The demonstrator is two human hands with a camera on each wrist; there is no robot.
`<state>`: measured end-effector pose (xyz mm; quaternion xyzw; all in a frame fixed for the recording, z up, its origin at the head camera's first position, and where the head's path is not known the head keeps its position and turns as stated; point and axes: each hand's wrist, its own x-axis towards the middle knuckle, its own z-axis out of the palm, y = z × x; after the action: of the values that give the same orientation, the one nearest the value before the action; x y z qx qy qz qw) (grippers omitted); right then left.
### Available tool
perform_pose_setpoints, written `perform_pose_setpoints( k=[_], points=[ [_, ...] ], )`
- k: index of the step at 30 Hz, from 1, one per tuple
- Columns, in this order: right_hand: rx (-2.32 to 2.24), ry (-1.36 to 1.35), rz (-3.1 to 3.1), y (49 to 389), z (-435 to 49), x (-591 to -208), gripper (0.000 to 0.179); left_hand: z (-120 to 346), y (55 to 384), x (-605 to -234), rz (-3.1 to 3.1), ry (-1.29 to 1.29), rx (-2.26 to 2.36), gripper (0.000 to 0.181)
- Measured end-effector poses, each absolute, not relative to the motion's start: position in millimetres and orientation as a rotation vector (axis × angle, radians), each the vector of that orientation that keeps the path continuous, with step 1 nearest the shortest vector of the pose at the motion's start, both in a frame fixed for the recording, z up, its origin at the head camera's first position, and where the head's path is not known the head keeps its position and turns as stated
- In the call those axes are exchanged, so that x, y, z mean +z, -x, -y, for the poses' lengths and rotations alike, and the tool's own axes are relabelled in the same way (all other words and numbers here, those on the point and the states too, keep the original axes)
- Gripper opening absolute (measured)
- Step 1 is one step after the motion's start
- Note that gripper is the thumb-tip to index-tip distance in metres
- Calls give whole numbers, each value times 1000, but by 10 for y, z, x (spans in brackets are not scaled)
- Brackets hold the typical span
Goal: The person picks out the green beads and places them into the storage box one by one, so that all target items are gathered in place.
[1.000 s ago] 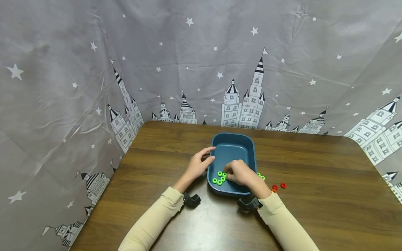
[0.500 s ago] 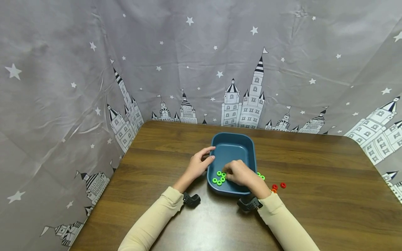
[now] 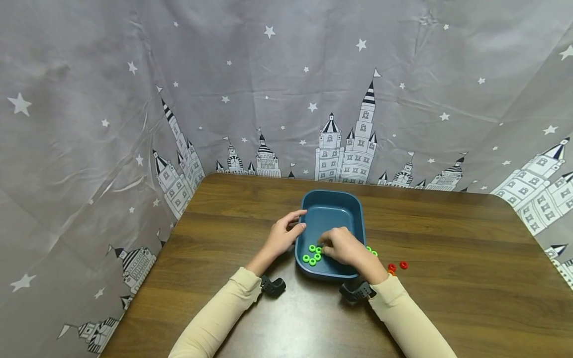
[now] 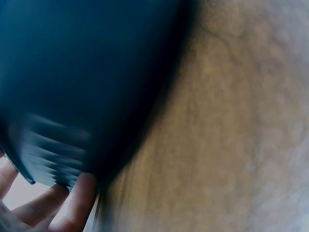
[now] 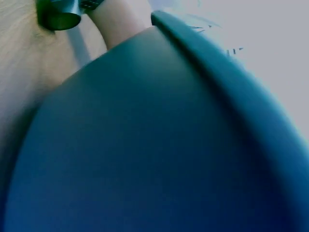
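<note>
A blue plastic tub (image 3: 341,219) stands on the table, with several small bright green rings (image 3: 312,261) on its floor near the front left. My left hand (image 3: 280,236) is at the tub's left side, its fingers near the rim. In the left wrist view, straight fingertips (image 4: 83,186) rest against the ribbed outer wall. My right hand (image 3: 342,245) reaches over the tub's right side, fingers bent downward right beside the nearest green ring (image 3: 319,250). I cannot tell if they hold a ring. The tub's wall fills most of the right wrist view and hides those fingertips.
Two green rings (image 3: 374,253) lie just outside the tub's right wall. Further right on the wooden table (image 3: 456,278) are red rings (image 3: 404,265) and an orange ring (image 3: 391,272) partly behind the right forearm. A grey castle-print curtain (image 3: 286,74) hangs behind the table.
The right hand's fingers have shifted slightly left and spread a little. The green ring beside them moved slightly left early on. The left hand and tub stay put.
</note>
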<state>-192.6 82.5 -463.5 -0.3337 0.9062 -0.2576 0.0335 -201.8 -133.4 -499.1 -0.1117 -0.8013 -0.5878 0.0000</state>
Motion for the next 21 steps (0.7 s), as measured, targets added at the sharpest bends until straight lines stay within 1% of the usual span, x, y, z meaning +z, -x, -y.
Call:
perform_pose_setpoints(
  k=[8,15,18,21],
  points=[
    [-920,1021,-2882,1935,-1012,-4493,15,1320,2029,-5008,2509,327,-1868,41],
    [-1022,886,-2960,1912,-1258,-4361,17,1304,2029,-5011,2494,306,-1860,42],
    [-1042,803,-2989,1897,-1394,-4342,17,1289,1993,-4950,2504,293,-1857,43],
    [-1042,744,-3009,1893,-1543,-4347,15,1284,1917,-4805,2526,316,-1860,43]
  ],
)
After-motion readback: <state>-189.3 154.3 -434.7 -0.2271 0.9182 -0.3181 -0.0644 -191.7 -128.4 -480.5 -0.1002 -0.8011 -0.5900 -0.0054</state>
